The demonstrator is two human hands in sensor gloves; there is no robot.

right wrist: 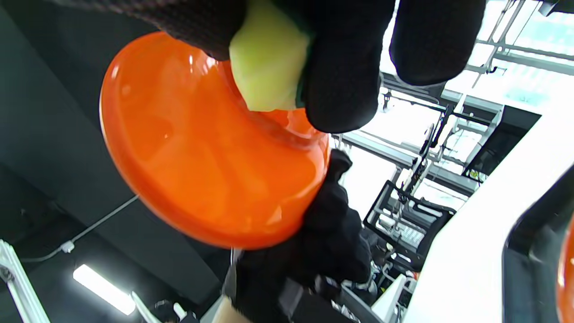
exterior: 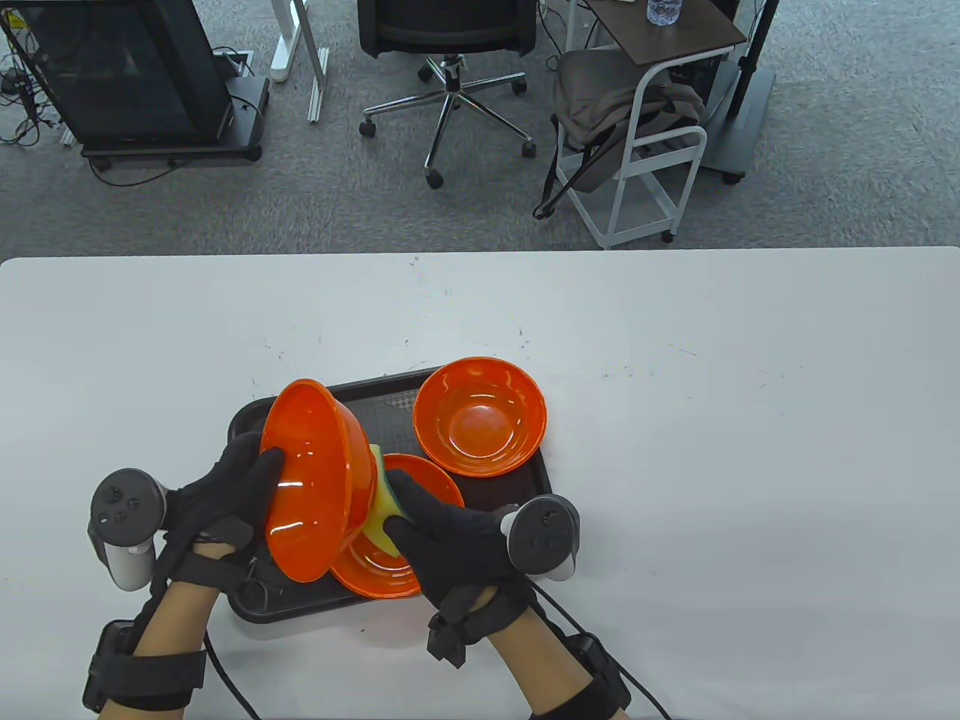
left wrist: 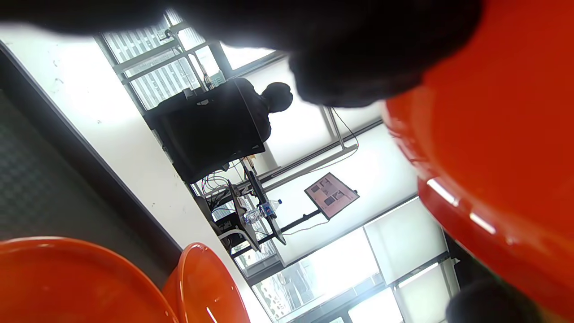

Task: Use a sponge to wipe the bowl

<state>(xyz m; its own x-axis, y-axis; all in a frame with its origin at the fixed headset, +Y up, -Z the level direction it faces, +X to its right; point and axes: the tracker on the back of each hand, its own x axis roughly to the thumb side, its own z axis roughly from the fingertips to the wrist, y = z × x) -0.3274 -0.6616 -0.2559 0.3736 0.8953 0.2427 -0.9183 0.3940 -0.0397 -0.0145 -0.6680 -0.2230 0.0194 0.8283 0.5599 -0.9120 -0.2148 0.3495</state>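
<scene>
My left hand grips an orange bowl by its rim and holds it tilted on edge above the black tray. My right hand holds a yellow-green sponge and presses it against the bowl's outer underside. In the right wrist view the sponge sits between my fingers against the bowl's base. In the left wrist view the held bowl fills the right side.
Two more orange bowls lie on the tray: one at the back right, one under the held bowl. The white table spreads right and behind. An office chair and a cart stand beyond the table.
</scene>
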